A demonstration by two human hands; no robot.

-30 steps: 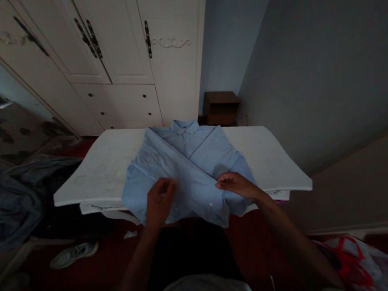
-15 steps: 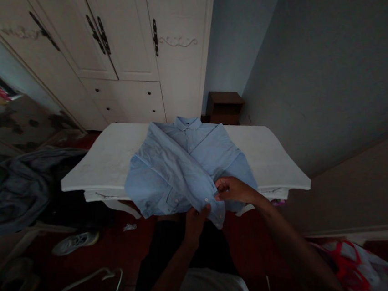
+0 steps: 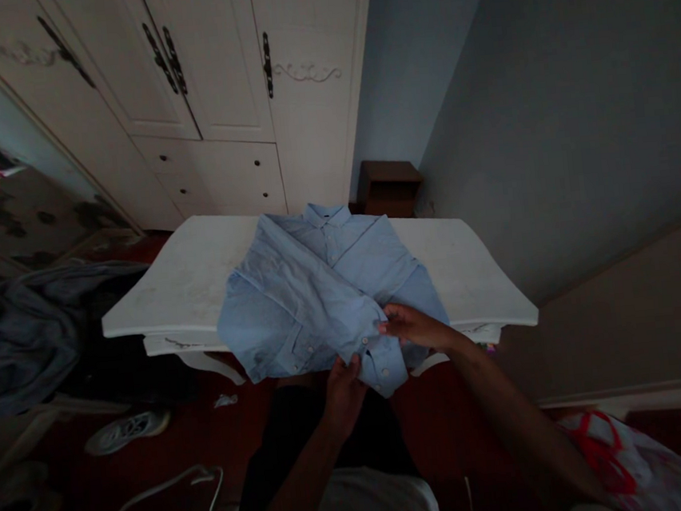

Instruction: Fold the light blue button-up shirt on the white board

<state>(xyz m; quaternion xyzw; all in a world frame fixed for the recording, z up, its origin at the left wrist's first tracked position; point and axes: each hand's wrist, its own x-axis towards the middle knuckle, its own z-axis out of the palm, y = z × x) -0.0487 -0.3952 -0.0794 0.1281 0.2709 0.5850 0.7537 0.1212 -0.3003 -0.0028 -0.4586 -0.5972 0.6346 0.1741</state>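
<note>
A light blue button-up shirt lies front up on a white table, collar toward the far edge, with one sleeve folded diagonally across the chest. The sleeve's cuff hangs over the near edge. My left hand pinches the cuff from below at the table's front. My right hand pinches the same sleeve a little higher, just right of the cuff button.
A cream wardrobe with drawers stands behind the table, a small brown stand beside it. A grey garment is heaped at left. On the dark floor lie a sneaker, a white hanger and a red-and-white bag.
My left hand left the shirt's middle and dropped to the near edge, taking the cuff from below. The right hand kept its hold on the sleeve. The view shifted slightly.
</note>
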